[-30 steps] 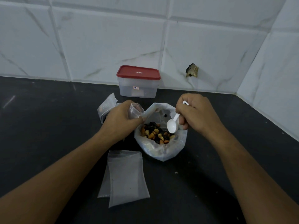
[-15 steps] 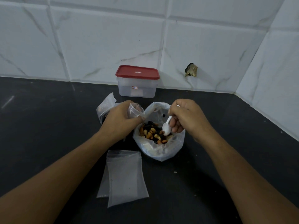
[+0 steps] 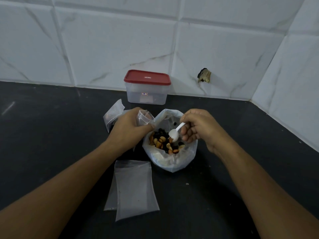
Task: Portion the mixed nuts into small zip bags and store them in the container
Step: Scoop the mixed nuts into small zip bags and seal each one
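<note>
A large clear bag (image 3: 172, 161) stands open on the black counter with mixed nuts (image 3: 162, 142) inside. My right hand (image 3: 198, 128) grips a white plastic spoon (image 3: 174, 134), whose bowl dips into the nuts. Just left of the big bag, my left hand (image 3: 129, 128) holds a small zip bag (image 3: 145, 118) upright with its mouth open. A clear container (image 3: 146, 94) with a red lid (image 3: 147, 77) stands shut at the wall behind.
Empty small zip bags (image 3: 134, 188) lie flat in a stack near me. Another small bag (image 3: 113, 112) lies behind my left hand. Tiled walls close the back and right. A dark chipped hole (image 3: 204, 75) marks the back wall.
My right hand has lowered the spoon from above the big bag into the nuts and turned it. The left hand has kept the small bag still.
</note>
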{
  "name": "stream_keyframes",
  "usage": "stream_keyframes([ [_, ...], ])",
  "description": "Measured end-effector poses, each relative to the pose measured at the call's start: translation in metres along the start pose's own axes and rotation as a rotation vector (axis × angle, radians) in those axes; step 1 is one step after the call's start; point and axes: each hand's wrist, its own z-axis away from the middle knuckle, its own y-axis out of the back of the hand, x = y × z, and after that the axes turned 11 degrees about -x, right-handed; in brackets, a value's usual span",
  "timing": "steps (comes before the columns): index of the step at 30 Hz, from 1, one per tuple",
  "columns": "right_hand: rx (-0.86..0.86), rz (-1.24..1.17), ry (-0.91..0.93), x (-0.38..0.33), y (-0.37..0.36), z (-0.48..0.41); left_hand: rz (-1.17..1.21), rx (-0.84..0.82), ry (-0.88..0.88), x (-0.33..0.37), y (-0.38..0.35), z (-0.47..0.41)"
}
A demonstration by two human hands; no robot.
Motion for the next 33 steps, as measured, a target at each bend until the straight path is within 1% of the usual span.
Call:
stream_keyframes([
  [4,-0.028,0.04,-0.007,-0.0015,0.0014,0.0016,-0.005,-0.002,-0.008,-0.0005,-0.0002,-0.0002],
  [10,0.005,-0.096,-0.018,0.0014,-0.0016,-0.0015,0.005,-0.008,-0.013,-0.002,-0.0007,-0.0012],
  [18,0.024,-0.107,-0.005,0.0033,-0.0019,-0.0035,0.013,-0.007,-0.018,-0.0046,-0.0006,-0.0027],
  [23,0.037,-0.162,-0.004,0.0036,0.0034,-0.0029,0.011,0.0,-0.031,-0.0064,-0.0006,-0.003],
  [27,0.079,-0.19,0.022,0.0017,0.0069,-0.0023,0.022,0.002,-0.045,-0.0055,-0.0004,-0.003],
  [33,0.07,-0.276,0.087,-0.0026,0.0059,-0.0003,0.011,-0.026,-0.058,-0.0051,-0.0008,-0.0026],
])
